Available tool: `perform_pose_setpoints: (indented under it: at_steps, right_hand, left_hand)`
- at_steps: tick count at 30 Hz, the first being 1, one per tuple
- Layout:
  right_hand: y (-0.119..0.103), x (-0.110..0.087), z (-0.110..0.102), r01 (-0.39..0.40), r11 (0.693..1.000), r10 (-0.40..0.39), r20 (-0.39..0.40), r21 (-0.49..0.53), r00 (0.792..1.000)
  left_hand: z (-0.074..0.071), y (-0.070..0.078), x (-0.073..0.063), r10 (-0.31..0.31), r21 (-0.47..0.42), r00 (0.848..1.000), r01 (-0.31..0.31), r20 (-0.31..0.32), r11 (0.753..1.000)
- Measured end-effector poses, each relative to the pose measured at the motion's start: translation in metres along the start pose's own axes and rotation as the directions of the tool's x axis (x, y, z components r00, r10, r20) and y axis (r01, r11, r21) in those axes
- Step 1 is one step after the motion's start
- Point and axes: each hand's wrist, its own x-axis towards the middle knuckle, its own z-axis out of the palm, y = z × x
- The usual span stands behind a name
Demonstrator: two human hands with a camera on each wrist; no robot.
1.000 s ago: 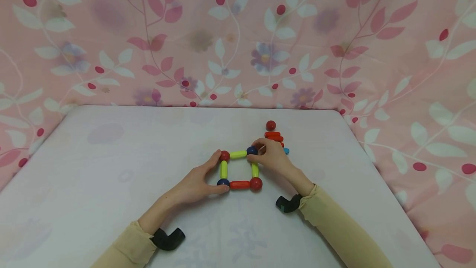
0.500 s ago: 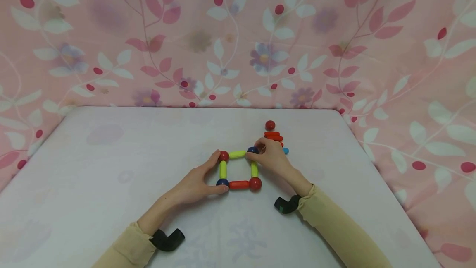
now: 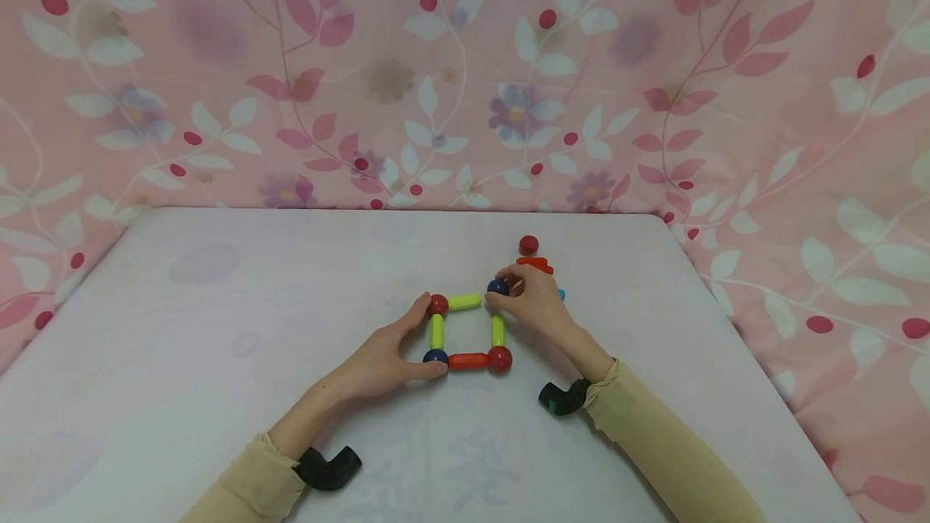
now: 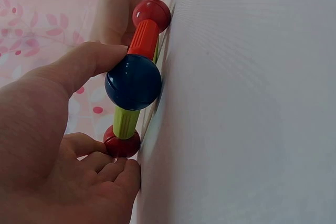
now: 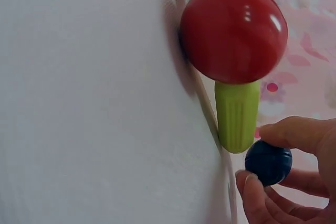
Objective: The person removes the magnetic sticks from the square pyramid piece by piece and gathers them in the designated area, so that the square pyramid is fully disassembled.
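My right hand (image 3: 538,297) pinches a dark blue ball (image 5: 269,162) between thumb and fingers, apart from the ends of two yellow-green rods. These rods belong to a square of magnetic balls and rods on the table, open at its far right corner. Its near right corner is a red ball (image 3: 500,359), joined by a red rod (image 3: 468,361) to another blue ball (image 4: 133,82). My left hand (image 3: 379,361) grips the square's left side, thumb on that blue ball and fingers at the far red ball (image 3: 438,304), with a yellow-green rod (image 3: 437,332) between them.
Beyond my right hand lie several red rods (image 3: 534,262), a blue piece (image 3: 562,294) mostly hidden by the hand, and a loose red ball (image 3: 529,244). The white table (image 3: 218,329) ends at a pink floral cloth (image 3: 465,87).
My right hand has pulled the blue ball off the square's far right corner, moving it slightly away and to the right. Gaps now show at both rod ends. My left hand stays put.
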Motion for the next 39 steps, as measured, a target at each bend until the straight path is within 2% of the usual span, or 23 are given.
perform_pose_setpoints:
  at_steps: [8,12,22,27,34,39]
  right_hand:
    - [0.004,0.014,-0.009,-0.029,0.993,0.028,0.010,0.112,1.000]
    - [0.004,0.024,-0.014,-0.034,0.990,0.032,0.018,0.136,0.999]
    - [-0.006,0.051,-0.012,-0.009,0.997,0.003,0.080,0.080,0.997]
    - [-0.011,0.064,-0.007,-0.064,0.994,0.055,0.096,0.092,0.994]
    - [-0.011,0.081,0.003,-0.134,0.972,0.109,0.133,0.193,0.985]
    - [-0.013,0.085,0.010,-0.156,0.979,0.135,0.157,0.130,0.978]
  left_hand:
    - [-0.002,0.004,-0.002,-0.013,-0.002,1.000,0.013,-0.002,1.000]
    - [-0.004,0.005,-0.003,-0.012,-0.005,1.000,0.012,0.001,1.000]
    - [-0.004,0.003,-0.002,0.001,0.002,1.000,-0.001,0.000,1.000]
    - [-0.003,0.003,-0.001,0.008,-0.004,1.000,-0.008,0.002,1.000]
    - [-0.003,0.004,-0.002,0.011,-0.009,1.000,-0.011,0.006,1.000]
    - [-0.003,0.005,-0.002,0.020,-0.009,1.000,-0.020,0.005,1.000]
